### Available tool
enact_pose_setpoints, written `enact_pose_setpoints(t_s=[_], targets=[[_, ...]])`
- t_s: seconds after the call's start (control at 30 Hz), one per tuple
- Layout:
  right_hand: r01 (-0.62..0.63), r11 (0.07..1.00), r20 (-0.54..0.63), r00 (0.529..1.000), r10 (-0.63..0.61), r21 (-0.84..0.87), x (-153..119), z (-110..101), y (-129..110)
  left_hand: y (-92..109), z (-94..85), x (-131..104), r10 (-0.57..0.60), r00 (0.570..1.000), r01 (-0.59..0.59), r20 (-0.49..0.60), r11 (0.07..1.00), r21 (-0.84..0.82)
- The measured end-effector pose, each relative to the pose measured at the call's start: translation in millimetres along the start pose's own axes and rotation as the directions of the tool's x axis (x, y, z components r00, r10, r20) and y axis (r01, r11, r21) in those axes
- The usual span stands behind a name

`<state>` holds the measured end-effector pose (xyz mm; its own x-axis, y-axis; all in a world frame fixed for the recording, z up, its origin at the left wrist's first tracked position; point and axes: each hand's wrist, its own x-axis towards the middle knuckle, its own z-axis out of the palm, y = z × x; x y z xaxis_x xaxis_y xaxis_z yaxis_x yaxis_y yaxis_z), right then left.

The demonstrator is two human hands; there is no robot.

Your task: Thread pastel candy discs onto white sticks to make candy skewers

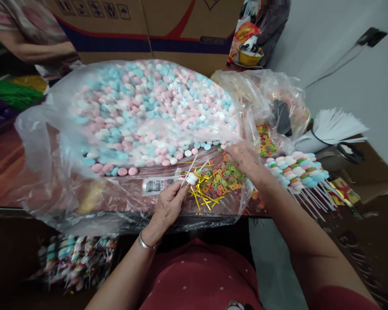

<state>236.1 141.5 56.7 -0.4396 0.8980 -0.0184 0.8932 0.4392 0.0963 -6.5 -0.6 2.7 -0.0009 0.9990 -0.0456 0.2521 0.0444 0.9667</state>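
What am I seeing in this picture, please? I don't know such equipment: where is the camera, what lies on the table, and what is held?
There is no machine here, only a person's two bare hands. The one picture comes from a camera on that person's head, looking forward and down, so the arms enter from below.

The left hand, with a silver bracelet at its wrist, holds a thin white stick; a small, puffy white piece is at its fingers. The right hand is beside small, colourful rings; I cannot tell whether it holds anything.

On the reddish-brown table lies a large, clear plastic bag with round pink, blue and white pieces. Nearer are shiny gold strips. At right lie striped, puffy pieces on white sticks.
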Motion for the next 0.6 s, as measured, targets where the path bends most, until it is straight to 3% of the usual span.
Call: enact_pose_setpoints(t_s=[0.13, 0.33, 0.47, 0.6], targets=[[0.023, 0.993, 0.004, 1.000, -0.022, -0.117, 1, 4, -13, -1, 0.8, 0, 0.015, 1.000, -0.016, -0.023, 0.999, -0.044], [-0.139, 0.987, 0.088, 0.987, 0.132, 0.084, 28, -13, -45, -9, 3.6, 2, -0.015, 0.997, 0.001, -0.079, 0.984, -0.178], [-0.219, 0.971, 0.111, 0.972, 0.208, 0.093, 50, -12, -60, -11, 4.6, 3, -0.017, 0.996, -0.003, -0.093, 0.977, -0.215], [-0.230, 0.968, 0.121, 0.969, 0.217, 0.104, 55, -8, -61, -14, 4.7, 3, -0.016, 0.993, -0.010, -0.114, 0.974, -0.226]])
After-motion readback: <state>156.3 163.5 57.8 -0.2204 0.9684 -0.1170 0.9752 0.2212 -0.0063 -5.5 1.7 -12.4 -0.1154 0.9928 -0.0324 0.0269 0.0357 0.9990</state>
